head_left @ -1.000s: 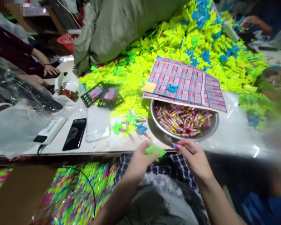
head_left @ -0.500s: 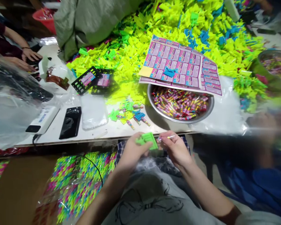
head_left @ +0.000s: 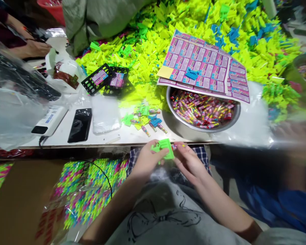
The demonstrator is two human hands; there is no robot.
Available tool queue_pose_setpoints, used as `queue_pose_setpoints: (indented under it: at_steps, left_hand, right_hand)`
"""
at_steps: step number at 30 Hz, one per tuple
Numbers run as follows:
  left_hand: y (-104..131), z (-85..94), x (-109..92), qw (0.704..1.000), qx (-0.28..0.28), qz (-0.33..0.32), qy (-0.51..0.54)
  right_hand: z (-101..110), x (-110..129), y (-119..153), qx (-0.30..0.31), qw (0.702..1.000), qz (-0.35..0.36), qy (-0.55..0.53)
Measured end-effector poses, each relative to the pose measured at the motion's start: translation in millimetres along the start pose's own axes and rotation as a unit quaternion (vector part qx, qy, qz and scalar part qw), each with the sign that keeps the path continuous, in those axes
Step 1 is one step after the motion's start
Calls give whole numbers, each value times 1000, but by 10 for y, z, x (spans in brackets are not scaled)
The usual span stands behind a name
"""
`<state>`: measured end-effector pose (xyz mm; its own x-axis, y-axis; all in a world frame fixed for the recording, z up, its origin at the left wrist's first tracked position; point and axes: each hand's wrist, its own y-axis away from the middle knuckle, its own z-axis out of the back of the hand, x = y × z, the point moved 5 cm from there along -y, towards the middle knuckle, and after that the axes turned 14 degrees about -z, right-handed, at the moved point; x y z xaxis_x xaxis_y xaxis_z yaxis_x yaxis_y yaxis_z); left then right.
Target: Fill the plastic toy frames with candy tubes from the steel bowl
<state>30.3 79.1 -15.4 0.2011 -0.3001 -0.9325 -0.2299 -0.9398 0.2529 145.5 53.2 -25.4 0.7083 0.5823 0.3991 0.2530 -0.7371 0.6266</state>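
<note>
My left hand (head_left: 146, 161) is closed around a bright green plastic toy piece (head_left: 169, 145), thumb across its front. At the right edge of that piece, my right hand (head_left: 193, 163) pinches a small candy tube (head_left: 175, 147), mostly hidden by the fingers. Both hands are just off the table's front edge, above my lap. Beyond them on the white table lies a small group of green, yellow and blue plastic pieces (head_left: 155, 120) with several candy tubes (head_left: 146, 131). To the right stands a metal bowl (head_left: 171, 108) full of similar tubes, partly covered by printed label sheets (head_left: 204, 64).
A large heap of yellow plastic pieces (head_left: 148, 61) covers the back. At left are a black phone (head_left: 79, 126), a white power bank (head_left: 51, 120), clear bags (head_left: 106, 115) and black trays (head_left: 97, 80). Another person's hands (head_left: 38, 47) are at far left; a blurred person sits at right.
The view has shifted slightly, so table things appear further right and higher. My right hand's fingers have loosened and stretched somewhat beside the green piece. My left hand keeps its hold.
</note>
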Motion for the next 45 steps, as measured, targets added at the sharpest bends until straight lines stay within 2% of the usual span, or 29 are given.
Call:
queue_pose_setpoints:
  at_steps: [2, 3, 4, 5, 6, 8, 9, 10, 11, 14, 18, 21, 28, 31, 41, 43, 45]
  left_hand:
    - [-12, 30, -11, 999, -4, -22, -41]
    - [-24, 68, -53, 995, -16, -66, -77]
    - [-33, 107, -128, 983, -26, -136, -121]
    - [-28, 135, -233, 959, -27, -230, -165]
    - [3, 141, -349, 918, -14, -338, -207]
    - [126, 113, -527, 807, 39, -520, -278]
    - [186, 98, -573, 756, 65, -573, -309]
    - [234, 90, -602, 718, 79, -603, -339]
    - [270, 89, -624, 692, 82, -618, -364]
    - [343, 79, -658, 660, 80, -627, -406]
    - [381, 49, -627, 645, 104, -621, -432]
    - [387, 58, -589, 645, 107, -621, -432]
    - [365, 63, -532, 684, 88, -601, -403]
    - [335, 40, -501, 696, 102, -589, -397]
    - [234, -12, -435, 692, 159, -580, -401]
    - [212, -25, -391, 702, 169, -572, -389]
    - [198, -36, -340, 725, 159, -556, -374]
  right_hand:
    - [14, -3, -11, -6, 1000, 6, -9]
    - [27, 4, -18, -16, 1000, 13, -15]
    - [44, 18, -21, -29, 999, 24, -23]
    - [59, 37, -21, -45, 998, 39, -31]
    - [67, 59, -13, -58, 996, 56, -35]
    - [46, 93, 19, -65, 994, 82, -35]
    - [15, 97, 42, -58, 994, 85, -29]
    - [-23, 90, 69, -48, 995, 82, -21]
    - [-66, 75, 99, -35, 997, 74, -16]
    - [-168, 12, 186, -9, 999, 43, -21]
    - [-208, -36, 237, -1, 999, 27, -45]
    - [-199, -51, 237, -3, 998, 15, -58]
    - [-184, -23, 253, -29, 999, 13, -26]
    - [-152, -23, 232, -40, 999, 13, -27]
    - [40, 35, 111, -66, 990, 108, 66]
    - [44, 48, 88, -71, 989, 105, 80]
    - [36, 61, 65, -73, 988, 103, 85]
